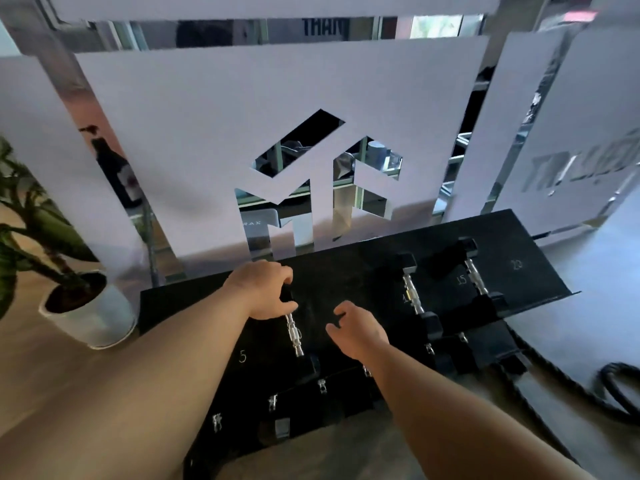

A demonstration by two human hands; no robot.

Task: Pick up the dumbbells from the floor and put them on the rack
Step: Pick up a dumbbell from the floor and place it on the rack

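A black tilted rack [346, 275] with white weight numbers fills the middle of the head view. A small black dumbbell [294, 336] with a chrome handle lies on its top shelf beside the number 5. My left hand [265, 289] is closed around that dumbbell's far head. To the right, my right hand [356, 329] hovers over the bare shelf, fingers apart, holding nothing. Two larger dumbbells, one [414, 299] nearer the middle and one [476, 280] by the number 15, rest on the shelf's right side. More dumbbells [322, 388] sit on the lower shelf.
A potted plant in a white pot [93, 317] stands left of the rack. A frosted glass wall [207, 133] with a cut-out logo rises right behind it. A thick black rope [616, 382] coils on the floor at the right.
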